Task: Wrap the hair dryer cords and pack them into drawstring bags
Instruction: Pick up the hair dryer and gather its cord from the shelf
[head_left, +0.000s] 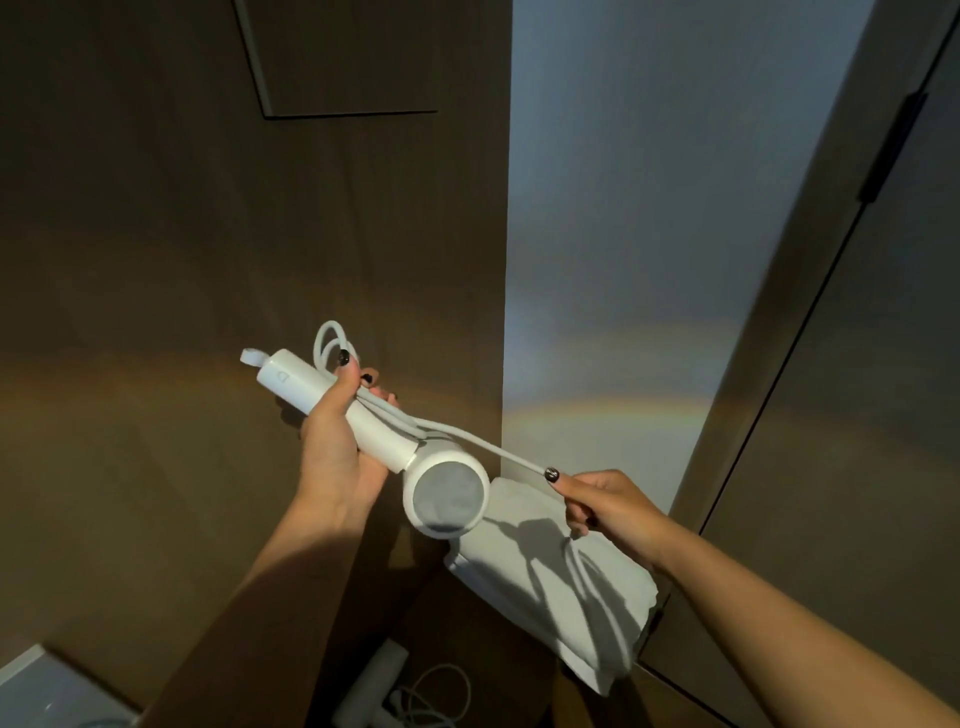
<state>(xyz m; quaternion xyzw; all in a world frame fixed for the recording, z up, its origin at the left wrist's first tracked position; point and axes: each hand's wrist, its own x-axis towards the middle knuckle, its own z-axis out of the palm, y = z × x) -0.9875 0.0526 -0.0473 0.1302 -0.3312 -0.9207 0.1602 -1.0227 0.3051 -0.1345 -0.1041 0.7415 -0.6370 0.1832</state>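
Observation:
A white hair dryer (447, 491) is held up in the air, its round head toward me and its handle pointing up-left. My left hand (337, 441) grips the handle and pins loops of the white cord (488, 447) against it. The cord runs taut from the handle down-right to my right hand (597, 501), which pinches it. A white drawstring bag (561, 597) lies below the dryer, under my right hand; whether the hand also holds the bag I cannot tell.
A second white hair dryer (376, 680) with a loose cord (436, 691) lies at the bottom centre on a dark surface. Brown wood panels stand behind, with a grey wall strip and a door edge to the right. A pale box corner (47, 691) shows bottom left.

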